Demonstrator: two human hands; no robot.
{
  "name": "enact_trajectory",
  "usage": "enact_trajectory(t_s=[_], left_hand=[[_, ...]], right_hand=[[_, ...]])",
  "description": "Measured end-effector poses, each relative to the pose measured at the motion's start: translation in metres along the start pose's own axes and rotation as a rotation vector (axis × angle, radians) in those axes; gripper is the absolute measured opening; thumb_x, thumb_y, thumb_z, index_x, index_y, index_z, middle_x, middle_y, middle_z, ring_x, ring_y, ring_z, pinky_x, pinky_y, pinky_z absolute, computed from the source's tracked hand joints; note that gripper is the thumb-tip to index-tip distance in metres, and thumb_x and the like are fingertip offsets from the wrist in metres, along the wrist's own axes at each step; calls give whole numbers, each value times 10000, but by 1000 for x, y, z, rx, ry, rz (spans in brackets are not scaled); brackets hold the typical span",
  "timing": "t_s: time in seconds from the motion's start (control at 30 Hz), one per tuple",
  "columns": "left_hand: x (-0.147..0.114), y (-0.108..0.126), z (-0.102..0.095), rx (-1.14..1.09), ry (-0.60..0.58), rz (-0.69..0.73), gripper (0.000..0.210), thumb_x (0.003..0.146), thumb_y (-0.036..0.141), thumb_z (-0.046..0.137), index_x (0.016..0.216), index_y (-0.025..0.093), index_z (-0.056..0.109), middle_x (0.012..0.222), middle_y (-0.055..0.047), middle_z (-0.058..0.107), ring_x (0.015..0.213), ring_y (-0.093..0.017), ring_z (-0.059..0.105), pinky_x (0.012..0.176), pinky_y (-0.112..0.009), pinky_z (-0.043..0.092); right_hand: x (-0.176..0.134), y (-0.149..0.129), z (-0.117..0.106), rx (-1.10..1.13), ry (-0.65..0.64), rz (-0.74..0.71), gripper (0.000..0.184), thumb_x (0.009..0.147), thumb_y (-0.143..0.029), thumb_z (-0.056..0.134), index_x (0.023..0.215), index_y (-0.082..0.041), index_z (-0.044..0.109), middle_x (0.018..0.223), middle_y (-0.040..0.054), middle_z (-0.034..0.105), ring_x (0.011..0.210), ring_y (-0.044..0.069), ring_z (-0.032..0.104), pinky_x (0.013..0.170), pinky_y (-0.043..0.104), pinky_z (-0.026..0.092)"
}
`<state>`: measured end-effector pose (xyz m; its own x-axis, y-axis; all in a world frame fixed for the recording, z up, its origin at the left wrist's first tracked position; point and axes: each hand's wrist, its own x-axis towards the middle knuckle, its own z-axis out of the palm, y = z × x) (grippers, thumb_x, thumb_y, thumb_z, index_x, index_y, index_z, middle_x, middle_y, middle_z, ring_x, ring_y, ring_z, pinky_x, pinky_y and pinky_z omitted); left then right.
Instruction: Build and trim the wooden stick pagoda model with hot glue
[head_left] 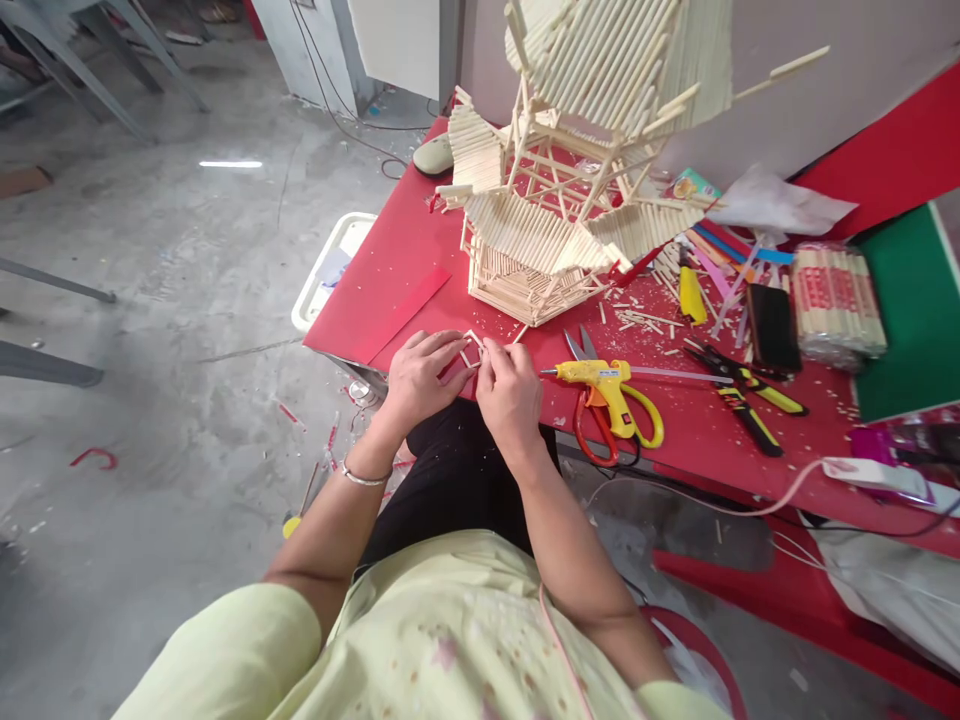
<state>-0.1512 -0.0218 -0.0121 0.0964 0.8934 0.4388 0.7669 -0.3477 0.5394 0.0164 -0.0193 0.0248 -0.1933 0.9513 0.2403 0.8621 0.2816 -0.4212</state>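
Note:
Between my two hands, at the front edge of the red table (352, 320), is a small frame of thin wooden sticks (470, 340). My left hand (429, 372) pinches its left side between thumb and fingers. On the other side, the fingertips of my right hand (510, 388) close on the frame. Just beyond stands a tiered pagoda model (540, 230) built of wooden sticks. A yellow glue gun (604, 378) with a clear glue stick in its back lies right of my right hand, over scissors (646, 415) with red and yellow handles.
Pliers (750, 420), a black phone (774, 328), a yellow utility knife (690, 292) and packed wooden sticks (836, 300) lie on the right. A white power strip (874, 475) with cords sits at the table's right front. A white tray (311, 290) is left of the table.

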Motion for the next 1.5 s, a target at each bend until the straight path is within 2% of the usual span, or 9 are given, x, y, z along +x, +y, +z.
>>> enact_trajectory(t_s=[0.13, 0.23, 0.37, 0.57, 0.8, 0.97, 1.13, 1.33, 1.5], left_hand=[[3, 3, -3, -25, 15, -7, 355, 981, 444, 667, 1273, 265, 758, 1315, -66, 758, 1103, -255, 710, 1016, -430, 552], [8, 8, -7, -37, 29, -58, 317, 1024, 388, 596, 1267, 262, 757, 1292, -64, 760, 1129, -241, 718, 1012, -397, 555], [14, 11, -10, -20, -8, -122, 283, 990, 372, 647, 1228, 287, 774, 1370, -57, 718, 1174, -245, 718, 963, -363, 573], [12, 4, -5, -37, 3, -99, 240, 958, 358, 704, 1182, 287, 750, 1360, -49, 720, 1214, -253, 701, 1002, -378, 557], [10, 1, -3, -69, 23, -61, 220, 988, 271, 621, 1179, 264, 729, 1322, -41, 733, 1192, -223, 694, 1029, -366, 538], [10, 2, -2, -58, 21, -94, 222, 1003, 284, 592, 1160, 272, 747, 1309, -44, 740, 1184, -231, 699, 1042, -372, 535], [12, 5, 0, -18, 25, -96, 239, 1008, 275, 584, 1161, 268, 768, 1287, -45, 754, 1145, -242, 710, 1006, -380, 539], [12, 10, -3, -2, 43, -121, 212, 997, 271, 626, 1154, 270, 768, 1261, -31, 766, 1116, -229, 714, 980, -355, 522], [12, 8, -2, -65, 65, -133, 164, 961, 262, 686, 1105, 262, 765, 1238, -15, 777, 1103, -210, 721, 957, -328, 520]], right_hand=[[-2, -2, -5, -23, -31, 82, 454, 1117, -337, 367, 1365, -175, 711, 1157, 156, 739, 998, 245, 705, 845, 315, 493], [-3, -4, -10, -39, -70, 103, 461, 1115, -324, 355, 1373, -163, 702, 1125, 162, 775, 989, 262, 720, 841, 329, 487], [-1, -7, -12, -37, -85, 100, 409, 1105, -296, 380, 1310, -193, 718, 1112, 143, 783, 972, 256, 720, 819, 330, 472], [9, -18, -16, -130, -153, 115, 313, 1065, -320, 501, 1119, -176, 774, 1084, 145, 757, 884, 236, 710, 735, 312, 451], [22, -27, -15, -159, -214, 154, 226, 1025, -288, 584, 1081, -162, 762, 1060, 156, 785, 938, 258, 740, 792, 320, 484], [32, -32, -15, -199, -241, 185, 267, 1008, -295, 582, 1041, -132, 791, 955, 186, 808, 901, 304, 767, 751, 346, 495], [35, -24, -18, -96, -190, 202, 257, 999, -287, 582, 1011, -163, 806, 953, 152, 824, 918, 274, 768, 806, 333, 499], [17, -4, -18, 74, -78, 192, 248, 1041, -295, 565, 1015, -174, 780, 935, 122, 824, 882, 242, 762, 826, 306, 485], [10, 0, -11, 157, -41, 198, 279, 1074, -343, 542, 1052, -171, 761, 970, 122, 830, 897, 242, 769, 820, 301, 471]])
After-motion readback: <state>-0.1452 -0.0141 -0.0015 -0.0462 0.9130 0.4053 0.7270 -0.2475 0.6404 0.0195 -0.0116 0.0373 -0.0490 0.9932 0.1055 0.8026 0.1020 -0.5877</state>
